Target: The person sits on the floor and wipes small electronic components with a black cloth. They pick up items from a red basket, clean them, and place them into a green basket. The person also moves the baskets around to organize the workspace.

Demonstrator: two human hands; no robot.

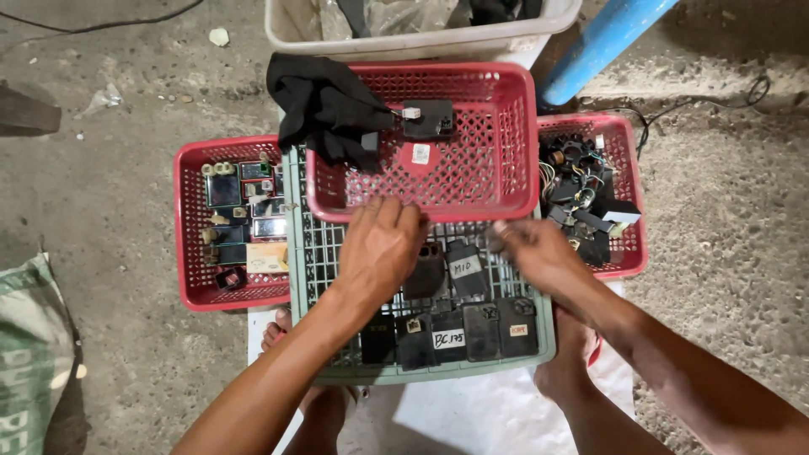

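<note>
My left hand rests palm down over black box-shaped electronic modules lying in a pale green crate, its fingers near the front rim of a red basket. My right hand hovers over the same crate with its fingertips near a black module bearing a white label; whether it grips anything is unclear. The red basket sits on the crate's far part and holds a black module with a white connector and a black cloth draped over its left corner.
A red basket at the left holds several modules, and one at the right holds wired parts. A white tub and a blue pipe stand beyond. A green sack lies at the left; my bare feet are below the crate.
</note>
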